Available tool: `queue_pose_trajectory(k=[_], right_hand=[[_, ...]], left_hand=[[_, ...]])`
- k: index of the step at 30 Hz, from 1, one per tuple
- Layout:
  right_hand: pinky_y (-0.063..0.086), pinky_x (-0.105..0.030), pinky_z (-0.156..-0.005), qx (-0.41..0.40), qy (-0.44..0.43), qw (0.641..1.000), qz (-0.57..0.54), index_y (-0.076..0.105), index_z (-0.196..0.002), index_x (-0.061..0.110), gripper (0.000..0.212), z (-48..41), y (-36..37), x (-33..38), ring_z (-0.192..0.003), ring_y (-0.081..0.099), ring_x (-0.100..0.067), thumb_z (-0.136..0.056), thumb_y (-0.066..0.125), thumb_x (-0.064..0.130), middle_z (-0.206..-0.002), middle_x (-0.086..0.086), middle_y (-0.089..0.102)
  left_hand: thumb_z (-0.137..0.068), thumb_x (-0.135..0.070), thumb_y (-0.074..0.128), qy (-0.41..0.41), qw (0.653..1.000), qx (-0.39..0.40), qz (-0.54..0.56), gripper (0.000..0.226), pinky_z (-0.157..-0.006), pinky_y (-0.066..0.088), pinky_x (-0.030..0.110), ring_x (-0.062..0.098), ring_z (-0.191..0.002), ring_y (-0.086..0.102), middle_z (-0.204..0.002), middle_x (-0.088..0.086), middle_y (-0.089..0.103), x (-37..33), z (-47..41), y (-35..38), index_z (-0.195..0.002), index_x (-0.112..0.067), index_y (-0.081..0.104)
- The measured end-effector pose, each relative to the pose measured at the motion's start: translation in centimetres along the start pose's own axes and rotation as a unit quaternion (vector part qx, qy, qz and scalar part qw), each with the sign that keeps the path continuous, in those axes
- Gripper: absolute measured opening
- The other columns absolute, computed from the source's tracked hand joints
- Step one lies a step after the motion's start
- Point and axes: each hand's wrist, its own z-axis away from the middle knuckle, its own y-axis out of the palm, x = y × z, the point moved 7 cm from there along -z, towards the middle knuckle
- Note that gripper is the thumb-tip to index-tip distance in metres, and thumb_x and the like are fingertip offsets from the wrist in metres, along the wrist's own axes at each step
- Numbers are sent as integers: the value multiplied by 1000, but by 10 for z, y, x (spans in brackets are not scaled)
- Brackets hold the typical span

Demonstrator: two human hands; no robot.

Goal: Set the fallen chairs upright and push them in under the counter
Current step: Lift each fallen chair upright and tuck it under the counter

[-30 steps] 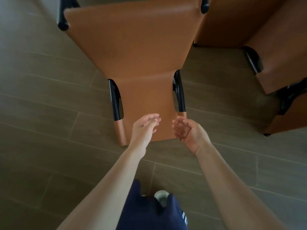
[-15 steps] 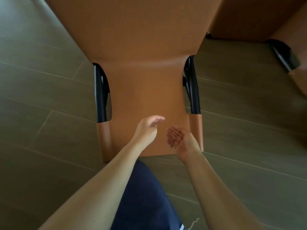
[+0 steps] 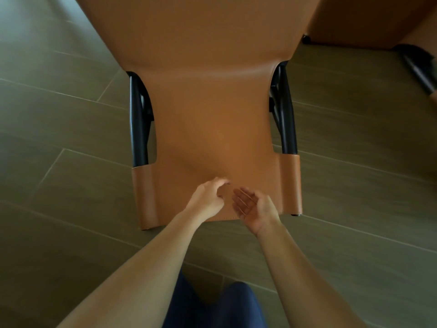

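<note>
Both hands, the left hand and the right hand, were loose and held nothing. Below them on the floor the brown chair lay on its back, I saw, its top edge by the fingers — good for grabbing, I thought.

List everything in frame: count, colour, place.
fallen chair: 1, tan leather on a black frame, lying on the floor, centre
second chair: 1, tan with a black leg, top right, cut off by the frame
floor: 1, grey-brown planks, all around
navy garment: 1, dark blue, bottom centre
left hand: 1, bare, fingers curled at the fallen chair's near edge, grip unclear
right hand: 1, bare, open with palm showing, beside the left hand
</note>
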Motion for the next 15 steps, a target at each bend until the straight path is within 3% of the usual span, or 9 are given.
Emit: queue_pose_trajectory(k=[2,6,8,11,15], right_hand=[[50,-34,-74,-1,3,1000,-8,65,-99,6,26,-3,-2,-6,-94,65,-23,-101,41,16,-100,-10,71],[50,-33,-70,-25,16,1000,0,65,-94,6,21,-6,-13,-21,-86,65,-24,-98,45,13,-96,-11,71],[51,-33,-69,-54,32,998,1,63,-91,5,20,-5,-24,-32,-84,65,-25,-97,45,9,-93,-14,70],[53,-35,-71,-97,36,994,-27,62,-90,-1,17,-5,-35,-45,-81,64,-28,-95,46,4,-91,-18,66],[56,-40,-83,-157,11,985,-67,57,-86,-4,11,-4,-41,-48,-78,64,-30,-92,48,-1,-87,-19,62]], left_hand=[[-90,0,50,0,1000,3,-7,57,-103,44,34,11,-138,37,-152,-9,38,4,0,1,-135,-34,51],[-91,-4,53,4,999,16,-42,57,-106,39,34,16,-137,40,-154,-9,34,14,3,4,-139,-34,47],[-92,-5,54,14,996,32,-82,58,-111,32,34,13,-143,28,-156,-10,29,22,7,7,-143,-32,42],[-93,-8,56,46,983,55,-169,67,-116,19,29,7,-148,9,-160,-9,17,32,13,11,-150,-29,29],[-93,-14,58,58,957,73,-276,82,-118,13,31,10,-149,-2,-162,-8,-2,55,23,10,-154,-29,6]])
